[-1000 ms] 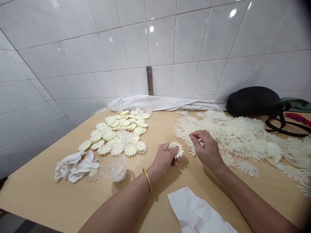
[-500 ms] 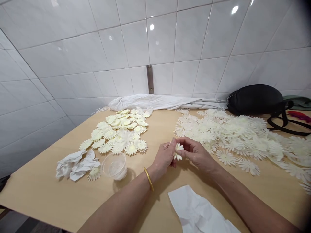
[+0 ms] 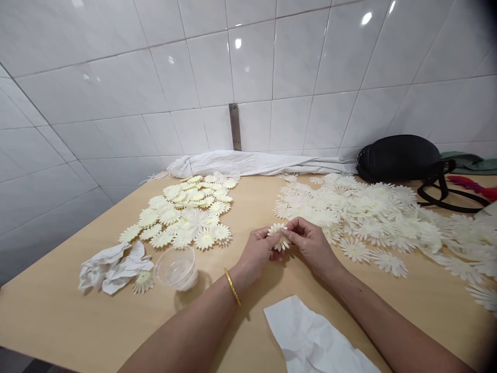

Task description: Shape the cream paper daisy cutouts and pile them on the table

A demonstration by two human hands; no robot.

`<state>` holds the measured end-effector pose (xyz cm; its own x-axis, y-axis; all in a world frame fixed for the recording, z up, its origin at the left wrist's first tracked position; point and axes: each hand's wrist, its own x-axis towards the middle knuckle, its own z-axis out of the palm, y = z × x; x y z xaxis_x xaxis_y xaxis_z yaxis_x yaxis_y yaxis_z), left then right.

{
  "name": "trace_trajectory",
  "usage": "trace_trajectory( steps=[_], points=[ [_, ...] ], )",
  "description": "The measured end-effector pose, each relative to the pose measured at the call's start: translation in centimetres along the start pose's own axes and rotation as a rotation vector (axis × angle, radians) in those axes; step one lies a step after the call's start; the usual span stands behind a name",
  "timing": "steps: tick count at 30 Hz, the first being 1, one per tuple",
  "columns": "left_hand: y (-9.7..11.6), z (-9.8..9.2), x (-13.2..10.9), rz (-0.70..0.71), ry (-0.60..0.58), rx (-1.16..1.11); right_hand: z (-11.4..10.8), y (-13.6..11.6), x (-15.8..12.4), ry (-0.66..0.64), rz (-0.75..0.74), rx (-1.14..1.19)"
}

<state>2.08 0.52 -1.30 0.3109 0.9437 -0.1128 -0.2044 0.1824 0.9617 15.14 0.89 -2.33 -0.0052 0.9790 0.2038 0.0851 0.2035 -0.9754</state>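
A small cream paper flower [image 3: 278, 235] is pinched between both my hands just above the wooden table [image 3: 70, 311]. My left hand [image 3: 258, 252], with a gold bangle on the wrist, grips its left side. Fingers of my right hand [image 3: 310, 243] close on its right side. To the right lies a wide scatter of loose white flower cut-outs [image 3: 373, 217]. On the left lies a tidier group of yellowish assembled flowers [image 3: 186, 215].
A clear plastic cup [image 3: 177, 267] and crumpled white tissue [image 3: 111, 264] sit at the left. White paper [image 3: 310, 336] lies near the front edge. A rolled white cloth [image 3: 256, 163] runs along the tiled wall. A black bag [image 3: 399, 158] with straps is at the back right.
My right hand left the loose pile of cut-outs and came over to the flower in my left hand. Both hands now pinch it together.
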Motion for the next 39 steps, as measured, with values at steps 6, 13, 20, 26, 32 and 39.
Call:
trace_trajectory(
  steps=[6,13,20,26,32,39],
  points=[
    [0.13,-0.12,0.02,-0.027,0.077,0.016,-0.13,-0.73,-0.28,0.045,-0.091,-0.064],
    [-0.02,-0.39,-0.09,0.024,0.092,-0.019,-0.03,-0.68,-0.49,-0.170,-0.079,-0.062],
    [-0.12,-0.27,0.01,0.020,0.127,0.005,0.40,-0.80,-0.83,-0.216,-0.089,-0.067],
    [0.18,-0.19,0.38,-0.082,0.046,0.047,0.62,-0.55,-0.92,-0.147,-0.090,-0.207],
    [0.06,-0.08,0.31,-0.020,-0.034,0.000,0.48,-0.52,-0.79,0.010,-0.193,-0.448],
    [-0.69,-0.21,0.39,0.028,-0.122,-0.070,0.02,-0.39,-0.32,0.081,-0.174,-0.429]
  ],
)
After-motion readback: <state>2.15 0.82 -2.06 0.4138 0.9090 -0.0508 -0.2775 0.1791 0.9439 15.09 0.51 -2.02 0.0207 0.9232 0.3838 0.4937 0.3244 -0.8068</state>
